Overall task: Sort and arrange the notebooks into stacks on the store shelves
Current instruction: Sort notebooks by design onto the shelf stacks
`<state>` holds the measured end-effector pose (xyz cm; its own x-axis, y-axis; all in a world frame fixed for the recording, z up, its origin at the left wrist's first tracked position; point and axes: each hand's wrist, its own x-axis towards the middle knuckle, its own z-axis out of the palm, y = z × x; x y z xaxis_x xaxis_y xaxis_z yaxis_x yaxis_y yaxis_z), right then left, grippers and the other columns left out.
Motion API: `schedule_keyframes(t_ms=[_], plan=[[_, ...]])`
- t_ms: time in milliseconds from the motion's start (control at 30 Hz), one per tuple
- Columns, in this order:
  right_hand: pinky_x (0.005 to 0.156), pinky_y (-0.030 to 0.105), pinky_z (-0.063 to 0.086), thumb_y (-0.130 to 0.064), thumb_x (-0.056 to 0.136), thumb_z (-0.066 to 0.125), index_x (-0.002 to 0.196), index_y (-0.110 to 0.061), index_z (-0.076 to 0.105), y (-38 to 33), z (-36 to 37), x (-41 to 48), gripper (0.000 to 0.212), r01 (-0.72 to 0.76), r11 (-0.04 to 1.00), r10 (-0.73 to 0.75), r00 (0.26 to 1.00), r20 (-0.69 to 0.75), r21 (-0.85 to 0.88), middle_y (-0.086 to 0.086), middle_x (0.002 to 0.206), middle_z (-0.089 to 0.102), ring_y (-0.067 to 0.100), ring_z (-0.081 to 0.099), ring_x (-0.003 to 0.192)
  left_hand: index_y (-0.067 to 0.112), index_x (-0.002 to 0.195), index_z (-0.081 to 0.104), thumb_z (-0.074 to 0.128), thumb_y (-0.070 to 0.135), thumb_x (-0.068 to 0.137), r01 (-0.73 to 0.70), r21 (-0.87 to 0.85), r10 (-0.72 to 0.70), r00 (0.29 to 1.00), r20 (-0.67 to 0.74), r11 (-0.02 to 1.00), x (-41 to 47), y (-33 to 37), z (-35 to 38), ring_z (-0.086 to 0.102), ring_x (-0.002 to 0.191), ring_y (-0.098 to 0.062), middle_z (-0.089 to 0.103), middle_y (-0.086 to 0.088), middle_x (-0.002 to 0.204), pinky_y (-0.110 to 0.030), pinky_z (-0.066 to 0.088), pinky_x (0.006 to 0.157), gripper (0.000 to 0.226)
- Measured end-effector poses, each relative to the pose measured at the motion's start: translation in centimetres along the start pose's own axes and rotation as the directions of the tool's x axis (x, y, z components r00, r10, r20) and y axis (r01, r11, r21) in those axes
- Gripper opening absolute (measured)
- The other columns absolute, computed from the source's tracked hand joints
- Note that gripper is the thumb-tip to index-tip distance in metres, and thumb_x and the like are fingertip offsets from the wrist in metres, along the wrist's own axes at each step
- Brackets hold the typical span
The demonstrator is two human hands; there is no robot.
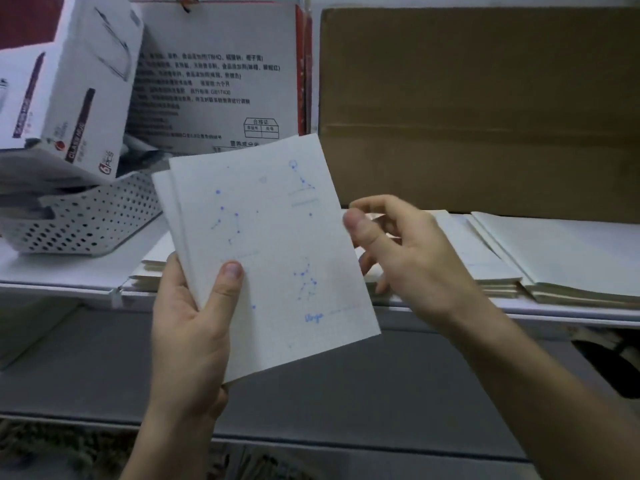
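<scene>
The left hand (pixel 194 327) grips perhaps two notebooks (pixel 277 244), blocking shelf stacks (pixel 502 271); right hand (pixel 408 251) loosely curled, empty.

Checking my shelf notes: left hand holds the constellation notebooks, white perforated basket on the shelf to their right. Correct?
No: the left hand holds the constellation notebooks, but the white perforated basket sits on the shelf to their left, per the head view.
</scene>
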<state>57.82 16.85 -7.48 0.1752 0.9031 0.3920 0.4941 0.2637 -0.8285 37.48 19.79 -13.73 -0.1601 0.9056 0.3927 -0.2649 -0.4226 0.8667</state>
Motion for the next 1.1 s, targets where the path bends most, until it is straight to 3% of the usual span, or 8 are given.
schedule_keyframes(t_ms=[300, 433, 567, 700, 800, 900, 1033, 1100], plan=[[0.069, 0.036, 0.063, -0.023, 0.100, 0.058, 0.117, -0.029, 0.054, 1.3, -0.7, -4.1, 0.018, 0.065, 0.992, -0.044, 0.980, -0.192, 0.105, -0.010, 0.102, 0.075, 0.010, 0.074, 0.090, 0.027, 0.117, 0.062, 0.056, 0.035, 0.094, 0.044, -0.026, -0.040, 0.989, 0.140, 0.999, -0.8, -0.9, 3.4, 0.073, 0.105, -0.026, 0.076, -0.002, 0.115, -0.044, 0.063, 0.084, 0.026], [0.067, 0.050, 0.062, -0.017, 0.101, 0.058, 0.108, -0.024, 0.055, 1.7, -5.5, -2.1, 0.011, -0.058, 0.996, 0.075, 0.965, -0.250, 0.073, 0.003, 0.090, 0.077, 0.021, 0.075, 0.076, 0.031, 0.117, 0.063, 0.045, 0.026, 0.107, 0.075, -0.066, -0.068, 0.993, 0.101, 0.995, -0.6, -1.2, 3.9, 0.074, 0.097, -0.018, 0.077, 0.001, 0.113, -0.035, 0.064, 0.079, 0.022], [0.060, 0.033, 0.061, -0.020, 0.101, 0.059, 0.111, -0.020, 0.059, 2.9, -11.0, 1.7, 0.010, -0.288, 0.947, 0.315, 0.920, -0.234, 0.143, 0.003, 0.100, 0.075, 0.016, 0.075, 0.075, 0.040, 0.111, 0.062, 0.044, 0.029, 0.108, 0.067, -0.008, -0.067, 0.995, 0.069, 0.998, -0.7, -1.0, 3.6, 0.074, 0.092, -0.018, 0.075, 0.003, 0.109, -0.042, 0.064, 0.074, 0.022], [0.071, 0.035, 0.060, -0.020, 0.100, 0.061, 0.117, -0.009, 0.061, 6.0, -14.5, 5.8, 0.020, -0.440, 0.893, 0.449, 0.870, -0.202, 0.093, 0.010, 0.107, 0.073, 0.020, 0.074, 0.082, 0.048, 0.108, 0.061, 0.045, 0.033, 0.107, 0.055, 0.017, -0.056, 0.997, 0.053, 0.998, -0.9, -0.7, 3.4, 0.074, 0.095, -0.020, 0.074, 0.006, 0.111, -0.051, 0.060, 0.081, 0.022], [0.066, 0.031, 0.058, -0.017, 0.098, 0.063, 0.115, -0.005, 0.063, 7.2, -14.7, 7.2, 0.020, -0.522, 0.852, 0.519, 0.841, -0.154, 0.018, 0.012, 0.098, 0.074, 0.020, 0.072, 0.078, 0.044, 0.111, 0.062, 0.045, 0.031, 0.107, 0.040, 0.011, -0.040, 0.998, 0.048, 0.999, -1.1, -0.6, 3.7, 0.073, 0.096, -0.021, 0.075, 0.006, 0.110, -0.049, 0.062, 0.081, 0.021], [0.083, 0.039, 0.059, -0.021, 0.096, 0.066, 0.103, -0.009, 0.068, 8.0, -14.3, 7.6, 0.014, -0.516, 0.840, 0.493, 0.855, -0.161, -0.167, 0.009, 0.095, 0.074, 0.026, 0.072, 0.088, 0.042, 0.112, 0.061, 0.045, 0.030, 0.107, 0.043, 0.006, -0.043, 0.998, 0.052, 0.999, -1.3, -0.5, 4.0, 0.073, 0.095, -0.019, 0.074, 0.006, 0.110, -0.050, 0.061, 0.082, 0.021], [0.061, 0.031, 0.050, -0.032, 0.087, 0.074, 0.087, -0.017, 0.074, 7.8, -13.5, 7.3, 0.015, -0.415, 0.781, 0.340, 0.909, -0.239, -0.467, -0.001, 0.084, 0.072, 0.018, 0.068, 0.078, 0.040, 0.114, 0.061, 0.045, 0.028, 0.107, 0.045, -0.003, -0.045, 0.997, 0.061, 0.999, -1.5, -0.4, 4.5, 0.072, 0.099, -0.019, 0.074, 0.006, 0.112, -0.049, 0.059, 0.086, 0.021], [0.065, 0.034, 0.054, -0.037, 0.085, 0.077, 0.086, -0.014, 0.076, 7.6, -13.4, 7.2, 0.022, -0.399, 0.742, 0.345, 0.916, -0.205, -0.539, -0.001, 0.084, 0.072, 0.018, 0.066, 0.078, 0.040, 0.115, 0.060, 0.045, 0.029, 0.107, 0.053, -0.006, -0.052, 0.996, 0.074, 0.999, -1.7, -0.4, 4.9, 0.072, 0.099, -0.017, 0.073, 0.007, 0.112, -0.042, 0.060, 0.081, 0.020]])
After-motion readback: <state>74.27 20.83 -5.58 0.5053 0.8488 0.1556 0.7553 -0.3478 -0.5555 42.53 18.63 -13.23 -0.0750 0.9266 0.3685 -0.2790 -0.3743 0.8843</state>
